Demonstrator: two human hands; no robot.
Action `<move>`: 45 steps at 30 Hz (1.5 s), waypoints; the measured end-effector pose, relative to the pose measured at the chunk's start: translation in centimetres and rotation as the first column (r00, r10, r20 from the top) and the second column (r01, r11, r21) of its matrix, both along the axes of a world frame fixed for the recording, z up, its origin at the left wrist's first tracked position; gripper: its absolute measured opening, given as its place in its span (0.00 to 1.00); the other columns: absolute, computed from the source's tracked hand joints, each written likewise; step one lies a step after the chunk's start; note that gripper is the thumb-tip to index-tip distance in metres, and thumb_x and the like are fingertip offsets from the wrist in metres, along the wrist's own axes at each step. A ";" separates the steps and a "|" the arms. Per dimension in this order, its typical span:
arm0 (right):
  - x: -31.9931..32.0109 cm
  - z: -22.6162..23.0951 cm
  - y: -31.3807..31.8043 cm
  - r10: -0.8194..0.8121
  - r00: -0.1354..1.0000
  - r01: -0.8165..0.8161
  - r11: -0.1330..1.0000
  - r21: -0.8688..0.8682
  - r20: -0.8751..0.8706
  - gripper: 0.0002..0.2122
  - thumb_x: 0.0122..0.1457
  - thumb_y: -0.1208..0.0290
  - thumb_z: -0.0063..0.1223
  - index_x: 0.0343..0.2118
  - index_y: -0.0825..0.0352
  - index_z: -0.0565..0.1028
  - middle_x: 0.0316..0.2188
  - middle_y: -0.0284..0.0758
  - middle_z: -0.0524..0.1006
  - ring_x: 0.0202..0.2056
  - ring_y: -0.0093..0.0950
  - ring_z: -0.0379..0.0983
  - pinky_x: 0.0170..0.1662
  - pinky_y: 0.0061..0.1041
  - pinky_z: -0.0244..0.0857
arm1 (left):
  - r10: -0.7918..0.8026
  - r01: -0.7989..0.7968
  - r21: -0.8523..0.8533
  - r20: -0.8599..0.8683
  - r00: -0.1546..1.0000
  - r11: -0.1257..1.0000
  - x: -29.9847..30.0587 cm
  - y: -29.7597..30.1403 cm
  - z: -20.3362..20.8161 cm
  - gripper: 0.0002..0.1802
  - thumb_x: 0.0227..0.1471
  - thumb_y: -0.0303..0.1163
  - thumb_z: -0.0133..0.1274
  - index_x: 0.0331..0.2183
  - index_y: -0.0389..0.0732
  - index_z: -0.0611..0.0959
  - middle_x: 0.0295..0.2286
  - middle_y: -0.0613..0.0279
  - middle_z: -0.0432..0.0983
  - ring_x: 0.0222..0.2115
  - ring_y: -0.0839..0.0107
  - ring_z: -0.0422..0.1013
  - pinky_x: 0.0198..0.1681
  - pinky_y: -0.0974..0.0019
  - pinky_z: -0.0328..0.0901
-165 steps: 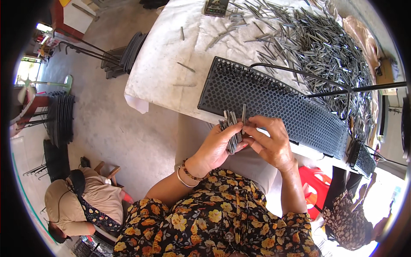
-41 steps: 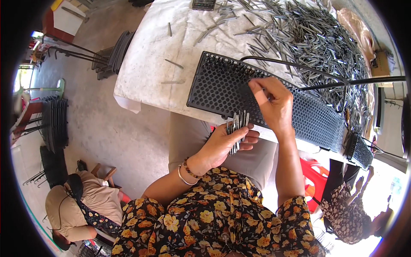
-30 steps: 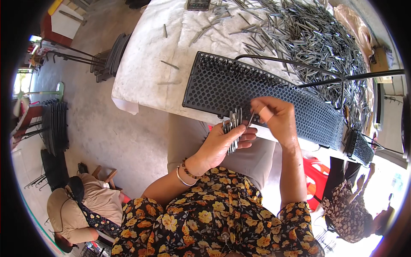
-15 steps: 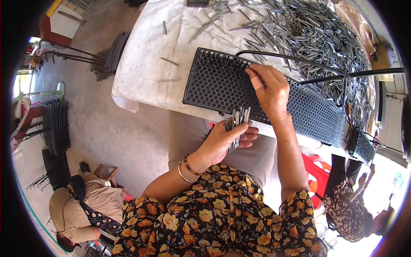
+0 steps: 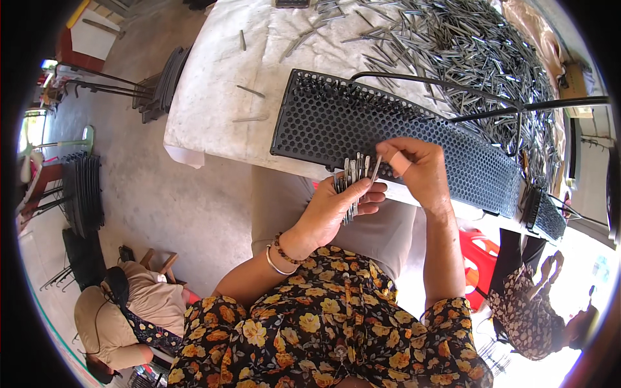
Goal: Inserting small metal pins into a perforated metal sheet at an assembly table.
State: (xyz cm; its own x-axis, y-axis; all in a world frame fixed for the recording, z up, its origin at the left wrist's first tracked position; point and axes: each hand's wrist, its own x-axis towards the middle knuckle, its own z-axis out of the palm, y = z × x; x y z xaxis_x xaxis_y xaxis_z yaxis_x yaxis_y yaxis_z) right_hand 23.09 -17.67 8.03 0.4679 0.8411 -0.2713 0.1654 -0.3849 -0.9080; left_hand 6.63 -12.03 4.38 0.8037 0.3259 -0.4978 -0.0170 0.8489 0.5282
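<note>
My left hand is closed round a bunch of thin dark metal strips, which stand up past the thumb and fingers. Just to its right, my right hand pinches the top of one metal strip between thumb and finger; its lower end is at the bunch. A tan bandage wraps one finger of this hand. Both hands are at the near edge of a long black panel full of round holes. Along the panel's far edge, small dark pieces stand up in a row of holes.
A big heap of metal strips covers the far right of the white-clothed table. Black rods cross above the panel's right part. Stacked black panels stand at left. Seated people are at lower left and lower right, near a red stool.
My right hand has come back from the panel's far edge toward my left hand and now pinches a strip at the bunch. The left hand has barely moved.
</note>
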 end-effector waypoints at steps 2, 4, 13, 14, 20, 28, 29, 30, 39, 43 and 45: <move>0.2 0.3 0.2 -0.234 0.972 0.236 0.967 0.092 -0.035 0.08 0.53 0.74 0.58 0.33 0.72 0.79 0.23 0.31 0.77 0.21 0.13 0.66 0.24 0.14 0.60 | 0.004 -0.004 -0.001 -0.020 1.000 1.000 0.0 -0.1 0.0 0.15 0.58 0.35 0.48 0.42 0.35 0.75 0.38 0.53 0.76 0.37 0.67 0.74 0.39 0.65 0.72; 0.3 0.3 0.8 -0.324 0.946 0.322 0.928 0.187 -0.020 0.07 0.53 0.75 0.58 0.33 0.71 0.79 0.23 0.29 0.77 0.21 0.13 0.66 0.24 0.14 0.59 | -0.058 0.058 -0.020 -0.027 0.998 0.998 -0.1 -0.3 0.2 0.15 0.57 0.35 0.48 0.41 0.34 0.76 0.37 0.53 0.77 0.37 0.67 0.75 0.38 0.65 0.72; 1.2 -3.3 4.3 -0.412 0.747 0.087 0.838 0.538 0.521 0.05 0.52 0.75 0.59 0.31 0.69 0.78 0.25 0.35 0.77 0.21 0.25 0.71 0.26 0.19 0.64 | -0.068 0.066 -0.070 -0.025 0.997 0.995 0.0 -0.3 -0.4 0.14 0.57 0.33 0.49 0.42 0.34 0.75 0.38 0.52 0.76 0.37 0.67 0.74 0.40 0.65 0.71; 1.2 -3.6 4.4 -0.404 0.702 0.025 0.837 0.547 0.587 0.05 0.51 0.76 0.59 0.31 0.69 0.78 0.25 0.36 0.77 0.22 0.28 0.72 0.26 0.20 0.65 | -0.068 0.066 -0.070 -0.025 0.997 0.995 0.0 -0.2 -0.3 0.14 0.57 0.33 0.49 0.42 0.34 0.75 0.38 0.52 0.76 0.37 0.67 0.74 0.40 0.65 0.71; 1.1 -3.1 4.3 -0.251 0.497 -0.184 0.905 0.384 0.830 0.07 0.48 0.72 0.61 0.30 0.66 0.79 0.29 0.32 0.73 0.27 0.33 0.72 0.30 0.28 0.66 | -0.066 0.065 -0.066 -0.023 0.998 0.996 -0.1 -0.2 -0.3 0.13 0.58 0.33 0.48 0.42 0.36 0.76 0.39 0.55 0.76 0.39 0.68 0.74 0.40 0.65 0.71; -0.6 -0.2 0.2 0.112 0.975 -0.109 0.994 -0.025 0.190 0.09 0.51 0.71 0.60 0.33 0.71 0.79 0.23 0.36 0.79 0.21 0.18 0.69 0.25 0.19 0.63 | 0.003 -0.003 -0.011 -0.012 1.000 1.000 -0.1 0.0 0.4 0.14 0.57 0.34 0.49 0.43 0.37 0.76 0.39 0.55 0.76 0.38 0.68 0.74 0.40 0.65 0.71; -0.6 -0.5 -0.1 0.043 0.995 -0.045 0.999 0.018 0.085 0.09 0.52 0.71 0.59 0.33 0.72 0.79 0.23 0.35 0.79 0.21 0.17 0.68 0.25 0.18 0.63 | 0.000 0.000 -0.011 -0.011 1.000 1.000 -0.1 0.0 0.5 0.14 0.57 0.34 0.49 0.43 0.37 0.76 0.39 0.55 0.76 0.38 0.68 0.74 0.40 0.65 0.71; -0.6 -0.6 -0.2 -0.021 0.999 0.023 0.998 0.055 -0.025 0.09 0.52 0.72 0.59 0.33 0.72 0.79 0.24 0.34 0.79 0.22 0.16 0.68 0.25 0.17 0.63 | 0.010 -0.010 -0.032 -0.015 1.000 0.999 0.0 0.0 0.6 0.14 0.57 0.34 0.49 0.43 0.36 0.75 0.39 0.54 0.76 0.39 0.67 0.74 0.40 0.65 0.71; 1.4 -1.5 2.5 -0.454 0.805 0.227 0.830 0.510 0.381 0.06 0.52 0.75 0.60 0.33 0.69 0.79 0.22 0.30 0.77 0.20 0.13 0.64 0.23 0.14 0.58 | -0.033 0.029 -0.089 -0.037 0.999 0.996 0.4 -0.7 0.3 0.15 0.57 0.34 0.49 0.42 0.33 0.74 0.38 0.49 0.76 0.38 0.63 0.74 0.40 0.64 0.72; 1.8 -3.2 3.4 -0.423 0.782 0.179 0.856 0.486 0.458 0.06 0.50 0.75 0.61 0.32 0.68 0.79 0.24 0.34 0.77 0.20 0.20 0.68 0.24 0.18 0.62 | -0.009 0.001 -0.102 -0.070 0.998 0.995 0.3 -0.6 0.3 0.14 0.56 0.33 0.49 0.41 0.33 0.74 0.38 0.47 0.75 0.37 0.62 0.75 0.39 0.64 0.72; 1.9 -3.6 3.5 -0.375 0.703 -0.002 0.849 0.529 0.604 0.06 0.49 0.75 0.61 0.30 0.68 0.79 0.26 0.34 0.77 0.23 0.27 0.72 0.25 0.23 0.65 | -0.017 0.009 -0.100 -0.072 0.997 0.995 0.3 -0.5 0.6 0.14 0.56 0.33 0.50 0.41 0.33 0.74 0.38 0.48 0.75 0.37 0.62 0.75 0.39 0.64 0.72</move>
